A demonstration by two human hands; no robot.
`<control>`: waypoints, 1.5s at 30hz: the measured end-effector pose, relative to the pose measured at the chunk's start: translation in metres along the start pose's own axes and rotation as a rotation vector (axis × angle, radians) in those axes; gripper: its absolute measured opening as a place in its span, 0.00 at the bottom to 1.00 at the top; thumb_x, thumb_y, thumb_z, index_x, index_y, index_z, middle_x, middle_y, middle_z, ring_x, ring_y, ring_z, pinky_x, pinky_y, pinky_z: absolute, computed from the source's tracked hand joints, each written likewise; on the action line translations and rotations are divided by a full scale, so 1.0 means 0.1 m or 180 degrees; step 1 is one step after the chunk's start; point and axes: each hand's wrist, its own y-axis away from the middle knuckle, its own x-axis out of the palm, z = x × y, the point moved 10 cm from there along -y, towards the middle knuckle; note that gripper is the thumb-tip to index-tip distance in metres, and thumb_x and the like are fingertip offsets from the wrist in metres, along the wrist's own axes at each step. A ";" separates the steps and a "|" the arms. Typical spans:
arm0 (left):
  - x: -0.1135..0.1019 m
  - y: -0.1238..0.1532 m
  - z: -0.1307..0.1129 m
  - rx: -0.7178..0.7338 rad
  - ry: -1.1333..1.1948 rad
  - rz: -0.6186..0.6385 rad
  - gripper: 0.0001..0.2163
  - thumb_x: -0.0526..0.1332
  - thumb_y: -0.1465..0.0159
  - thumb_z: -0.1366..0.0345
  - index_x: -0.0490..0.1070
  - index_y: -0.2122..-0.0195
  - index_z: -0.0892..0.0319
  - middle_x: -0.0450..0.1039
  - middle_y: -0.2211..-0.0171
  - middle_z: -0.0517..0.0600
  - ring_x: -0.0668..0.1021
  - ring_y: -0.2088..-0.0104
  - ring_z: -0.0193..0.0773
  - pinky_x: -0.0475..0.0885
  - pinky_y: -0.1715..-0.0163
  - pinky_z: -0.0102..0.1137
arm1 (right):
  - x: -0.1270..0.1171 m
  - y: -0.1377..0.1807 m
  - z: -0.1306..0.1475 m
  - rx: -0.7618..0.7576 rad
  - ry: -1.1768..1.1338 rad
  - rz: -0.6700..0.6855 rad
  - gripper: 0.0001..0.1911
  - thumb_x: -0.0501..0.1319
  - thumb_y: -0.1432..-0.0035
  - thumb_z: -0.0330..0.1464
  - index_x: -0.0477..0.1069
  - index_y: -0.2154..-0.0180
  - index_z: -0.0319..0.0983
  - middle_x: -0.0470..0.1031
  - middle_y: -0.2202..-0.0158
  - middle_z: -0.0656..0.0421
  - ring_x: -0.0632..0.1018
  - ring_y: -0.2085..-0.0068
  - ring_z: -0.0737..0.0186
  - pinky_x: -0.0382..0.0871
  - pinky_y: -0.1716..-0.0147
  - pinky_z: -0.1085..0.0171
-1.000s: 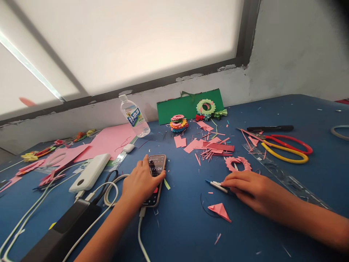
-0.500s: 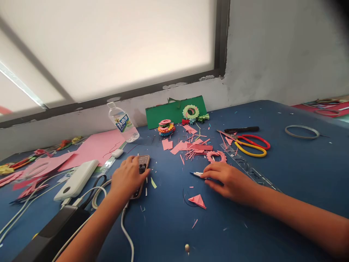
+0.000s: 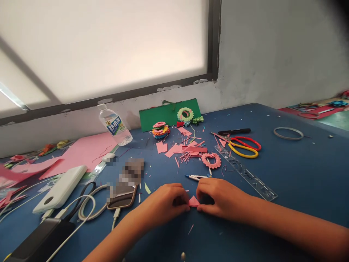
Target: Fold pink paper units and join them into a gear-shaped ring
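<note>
A small folded pink paper piece (image 3: 193, 202) lies low at the middle of the blue table, pinched at both ends. My left hand (image 3: 170, 202) holds its left corner between thumb and fingers. On the other side, my right hand (image 3: 215, 198) grips the right corner the same way. Just beyond my right hand lies a compass-like drawing tool (image 3: 195, 177) with a blue tip. A pink paper ring with a jagged rim (image 3: 211, 160) sits farther back, near pink paper scraps (image 3: 174, 150). My fingertips partly cover the folded piece.
Scissors (image 3: 244, 146), a black pen (image 3: 234, 131) and a clear ruler (image 3: 251, 178) lie to the right. At the left are a phone (image 3: 122, 196), a white power bank (image 3: 61, 189), cables and a water bottle (image 3: 114, 125). Green card (image 3: 155, 118) leans on the wall.
My left hand has left the phone, and my right hand has come away from the drawing tool. Both now hold the folded pink paper. The view has shifted slightly.
</note>
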 end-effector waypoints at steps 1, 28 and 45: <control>0.01 0.00 0.01 0.0014 0.0044 -0.0016 0.04 0.59 0.41 0.68 0.72 0.68 0.58 0.71 0.70 0.47 0.73 0.72 0.32 0.65 0.73 0.25 | 0.00 0.00 -0.01 -0.0001 -0.0024 0.0024 0.05 0.62 0.48 0.30 0.70 0.66 0.37 0.71 0.67 0.59 0.72 0.66 0.63 0.62 0.69 0.67; 0.03 0.06 0.13 -0.0708 0.0357 -0.0443 0.07 0.56 0.40 0.60 0.69 0.69 0.58 0.68 0.69 0.49 0.71 0.71 0.37 0.61 0.74 0.29 | 0.05 -0.01 -0.08 0.0640 -0.0109 -0.0012 0.09 0.56 0.42 0.34 0.67 0.72 0.37 0.70 0.71 0.60 0.69 0.71 0.65 0.58 0.73 0.68; 0.06 0.03 0.10 -0.0535 0.0903 -0.0587 0.05 0.61 0.42 0.63 0.73 0.67 0.56 0.69 0.66 0.48 0.72 0.65 0.38 0.66 0.66 0.31 | 0.04 -0.01 -0.09 0.0659 -0.0545 0.0048 0.04 0.61 0.45 0.31 0.70 0.66 0.39 0.71 0.67 0.60 0.72 0.66 0.64 0.63 0.68 0.68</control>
